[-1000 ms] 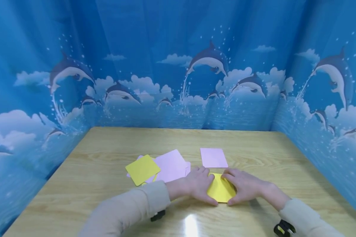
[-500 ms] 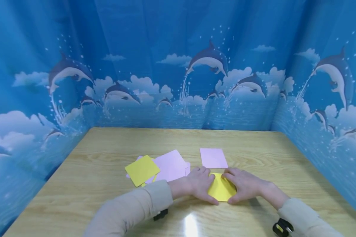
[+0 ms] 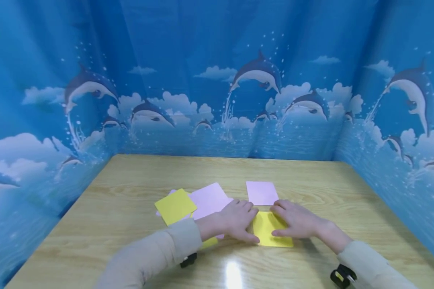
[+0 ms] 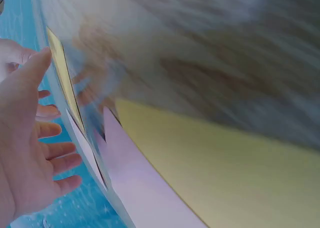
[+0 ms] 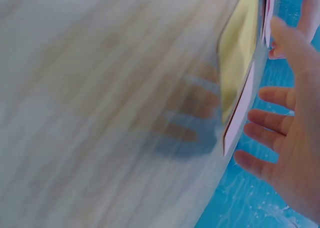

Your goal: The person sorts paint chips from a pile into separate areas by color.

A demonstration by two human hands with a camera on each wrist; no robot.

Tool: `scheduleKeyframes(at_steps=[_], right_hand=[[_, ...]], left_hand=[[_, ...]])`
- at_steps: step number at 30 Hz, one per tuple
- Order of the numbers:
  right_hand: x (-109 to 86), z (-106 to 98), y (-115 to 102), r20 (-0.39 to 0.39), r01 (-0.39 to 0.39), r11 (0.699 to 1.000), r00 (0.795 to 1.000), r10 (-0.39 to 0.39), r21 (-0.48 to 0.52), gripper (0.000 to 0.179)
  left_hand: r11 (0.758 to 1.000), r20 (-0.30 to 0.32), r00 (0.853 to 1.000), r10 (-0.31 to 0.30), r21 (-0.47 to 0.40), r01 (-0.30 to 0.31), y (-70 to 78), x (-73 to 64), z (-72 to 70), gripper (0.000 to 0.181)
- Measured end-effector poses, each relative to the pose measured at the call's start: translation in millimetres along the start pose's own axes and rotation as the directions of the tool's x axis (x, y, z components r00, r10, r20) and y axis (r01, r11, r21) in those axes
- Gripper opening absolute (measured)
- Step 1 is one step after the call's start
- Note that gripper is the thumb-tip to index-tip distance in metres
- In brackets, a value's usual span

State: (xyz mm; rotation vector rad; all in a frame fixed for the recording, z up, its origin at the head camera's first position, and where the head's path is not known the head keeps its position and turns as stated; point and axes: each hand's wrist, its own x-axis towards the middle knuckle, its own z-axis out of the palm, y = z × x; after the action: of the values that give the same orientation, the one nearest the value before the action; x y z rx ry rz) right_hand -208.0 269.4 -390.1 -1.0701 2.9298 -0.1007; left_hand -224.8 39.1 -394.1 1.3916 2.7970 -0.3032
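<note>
A yellow square card [image 3: 265, 228] lies flat on the table between my two hands. My left hand [image 3: 236, 220] is at its left edge, and in the left wrist view the fingers of this hand [image 4: 25, 143] are spread and hold nothing. Over the card's right side hovers my right hand [image 3: 299, 220], covering part of it. The right wrist view shows that hand [image 5: 297, 133] with loose fingers, apart from the yellow card [image 5: 239, 58]. Just beyond lies a pink square card [image 3: 262, 193], its lower right corner near my right fingertips.
To the left is a loose, overlapping pile of pink cards [image 3: 207, 200] and yellow cards [image 3: 176, 206], partly hidden by my left forearm. The wooden table [image 3: 94, 237] is enclosed by a blue curtain [image 3: 188, 60] printed with dolphins.
Both hands held the yellow card's sides before. Now they have let go and lifted a little, the left hand shifting left. The card lies flat, with more of it showing.
</note>
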Motion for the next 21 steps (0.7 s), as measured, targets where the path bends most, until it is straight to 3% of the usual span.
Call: scheduleKeyframes(at_steps=[5, 15, 21], right_hand=[[9.4, -2.8, -3.0, -0.047, -0.001, 1.0, 0.999, 0.0, -0.028, 0.065], [27.6, -10.3, -16.3, -0.098, 0.006, 0.996, 0.995, -0.014, -0.087, 0.058], [38.8, -14.9, -21.5, -0.106, 0.01, 0.995, 0.994, -0.021, -0.102, 0.056]], left_hand=[[0.999, -0.041, 0.999, -0.01, 0.036, 0.011, -13.2, -10.7, 1.9, 0.084], [0.991, -0.094, 0.987, -0.13, 0.03, 0.134, -41.0, -36.5, 1.2, 0.081], [0.984, -0.125, 0.977, -0.17, 0.028, 0.174, -57.0, -52.2, 5.1, 0.081]])
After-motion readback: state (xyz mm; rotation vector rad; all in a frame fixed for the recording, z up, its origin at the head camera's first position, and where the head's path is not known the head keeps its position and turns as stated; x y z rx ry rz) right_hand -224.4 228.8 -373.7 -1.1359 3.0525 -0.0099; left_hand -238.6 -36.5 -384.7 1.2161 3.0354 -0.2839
